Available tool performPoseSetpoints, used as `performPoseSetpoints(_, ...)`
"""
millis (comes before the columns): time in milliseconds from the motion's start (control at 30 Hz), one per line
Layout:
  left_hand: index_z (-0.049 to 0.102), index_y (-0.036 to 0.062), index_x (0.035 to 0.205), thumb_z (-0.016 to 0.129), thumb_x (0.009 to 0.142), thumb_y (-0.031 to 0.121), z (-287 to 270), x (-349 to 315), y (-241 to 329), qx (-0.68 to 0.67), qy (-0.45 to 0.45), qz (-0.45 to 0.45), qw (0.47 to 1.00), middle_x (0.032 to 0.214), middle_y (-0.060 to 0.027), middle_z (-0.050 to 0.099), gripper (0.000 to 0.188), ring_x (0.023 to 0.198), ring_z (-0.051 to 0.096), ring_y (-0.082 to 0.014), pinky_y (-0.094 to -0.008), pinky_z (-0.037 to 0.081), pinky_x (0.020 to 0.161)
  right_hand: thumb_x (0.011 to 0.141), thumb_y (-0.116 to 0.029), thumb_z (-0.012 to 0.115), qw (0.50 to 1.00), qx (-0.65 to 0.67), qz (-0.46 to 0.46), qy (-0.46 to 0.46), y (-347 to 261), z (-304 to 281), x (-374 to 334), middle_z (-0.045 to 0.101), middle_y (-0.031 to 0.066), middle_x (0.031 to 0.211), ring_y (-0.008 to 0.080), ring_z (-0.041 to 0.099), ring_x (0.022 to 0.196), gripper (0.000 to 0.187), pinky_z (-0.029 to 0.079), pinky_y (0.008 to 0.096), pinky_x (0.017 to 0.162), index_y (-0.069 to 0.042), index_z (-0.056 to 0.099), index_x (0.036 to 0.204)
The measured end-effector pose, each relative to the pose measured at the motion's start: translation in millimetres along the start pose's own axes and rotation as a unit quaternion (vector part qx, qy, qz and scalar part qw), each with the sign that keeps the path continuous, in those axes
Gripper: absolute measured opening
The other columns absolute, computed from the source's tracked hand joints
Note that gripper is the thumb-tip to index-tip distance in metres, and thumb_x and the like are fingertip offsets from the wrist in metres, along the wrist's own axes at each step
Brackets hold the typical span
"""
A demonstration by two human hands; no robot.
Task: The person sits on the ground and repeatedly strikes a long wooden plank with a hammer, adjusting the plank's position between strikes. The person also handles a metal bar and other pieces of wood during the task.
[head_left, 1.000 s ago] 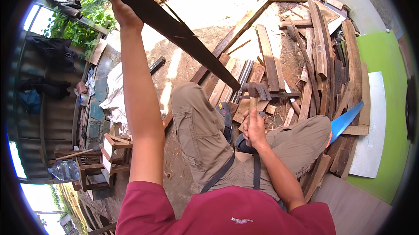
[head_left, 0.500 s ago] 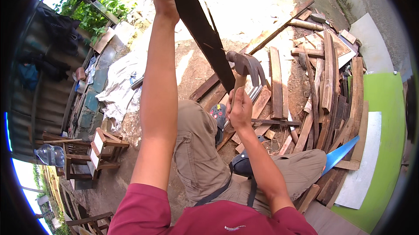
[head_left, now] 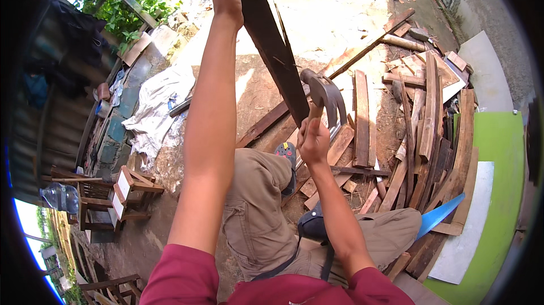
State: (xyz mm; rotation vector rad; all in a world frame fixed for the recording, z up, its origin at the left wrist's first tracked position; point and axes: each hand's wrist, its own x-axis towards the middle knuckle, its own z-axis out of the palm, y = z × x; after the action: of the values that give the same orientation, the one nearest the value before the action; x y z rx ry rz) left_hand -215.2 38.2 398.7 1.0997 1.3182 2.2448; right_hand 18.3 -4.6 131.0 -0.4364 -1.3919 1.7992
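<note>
A long dark wooden plank (head_left: 271, 50) slants down from the top of the view toward the middle. My left hand (head_left: 228, 0), on an outstretched arm, is closed around its upper part. A thin split strip and small nail-like points stick out along the plank's right edge. Close to its lower end, my right hand (head_left: 313, 145) grips a claw hammer (head_left: 326, 96) by the wooden handle. The hammer's head is beside the plank's edge, its claw curving to the right; I cannot tell whether they touch.
Several wooden boards (head_left: 361, 118) lie piled ahead and to my right. A blue saw blade (head_left: 442, 214) sits by my right knee, near a green sheet (head_left: 498, 192). At left are small wooden chairs (head_left: 122, 197), a clear plastic bottle (head_left: 59, 197) and white cloth (head_left: 156, 107).
The view has shifted slightly, so most of the scene appears lower. Both hands keep their holds, and the hammer stays beside the plank's lower part.
</note>
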Motion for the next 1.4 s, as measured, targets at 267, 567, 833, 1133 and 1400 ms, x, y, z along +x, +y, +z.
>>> performPoseSetpoints(267, 0.061, 0.0111, 0.085, 0.054, 0.093, 0.061, -12.9, -6.9, 7.7, 0.025, 0.017, 0.028, 0.999, 0.064, -0.0038, 0.058, 0.051, 0.054, 0.059, -0.0168, -0.0303, 0.052, 0.053, 0.090, -0.079, 0.037, 0.990, 0.140, -0.030, -0.002, -1.8, 23.3, -4.5, 0.041, 0.0020, 0.058, 0.0106, 0.038, 0.042, 0.072, 0.032, 0.0255, 0.038, -0.007, 0.044, 0.086)
performPoseSetpoints(567, 0.060, 0.0003, 0.090, 0.050, 0.089, 0.066, -66.8, -19.1, 14.2, 0.066, 0.058, 0.028, 0.996, 0.074, -0.0143, 0.061, 0.067, 0.064, 0.064, -0.0278, -0.0401, 0.055, 0.062, 0.089, -0.080, 0.039, 0.961, 0.260, -0.089, -0.007, -24.8, 32.5, -19.0, 0.038, 0.0017, 0.060, 0.0104, 0.036, 0.041, 0.074, 0.033, 0.0252, 0.038, -0.006, 0.041, 0.088)
performPoseSetpoints(833, 0.059, -0.0008, 0.093, 0.049, 0.087, 0.068, -67.4, -27.7, 21.0, 0.090, 0.064, 0.018, 0.994, 0.078, -0.0167, 0.060, 0.070, 0.070, 0.062, -0.0297, -0.0446, 0.053, 0.067, 0.092, -0.074, 0.043, 0.980, 0.187, 0.060, -0.030, -5.5, 26.7, -18.3, 0.044, 0.0013, 0.057, 0.0094, 0.041, 0.044, 0.070, 0.034, 0.0250, 0.041, -0.004, 0.046, 0.084)
performPoseSetpoints(1133, 0.058, -0.0028, 0.093, 0.047, 0.090, 0.067, -57.1, -24.8, 23.7, 0.067, 0.060, 0.036, 0.995, 0.074, -0.0170, 0.063, 0.071, 0.063, 0.064, -0.0290, -0.0417, 0.057, 0.061, 0.092, -0.073, 0.044, 0.998, -0.022, -0.001, -0.050, 55.8, 36.4, -19.2, 0.046, 0.0007, 0.063, 0.0077, 0.045, 0.053, 0.069, 0.035, 0.0235, 0.048, -0.005, 0.051, 0.089)
performPoseSetpoints(1400, 0.059, -0.0047, 0.099, 0.050, 0.086, 0.069, -54.1, -34.7, 24.2, 0.074, 0.037, 0.030, 0.996, 0.081, -0.0166, 0.057, 0.075, 0.075, 0.059, -0.0307, -0.0455, 0.051, 0.071, 0.087, -0.077, 0.050, 0.950, 0.276, -0.142, -0.033, 27.3, 46.2, -65.9, 0.045, 0.0033, 0.068, 0.0105, 0.042, 0.052, 0.072, 0.035, 0.0245, 0.044, -0.005, 0.049, 0.092)
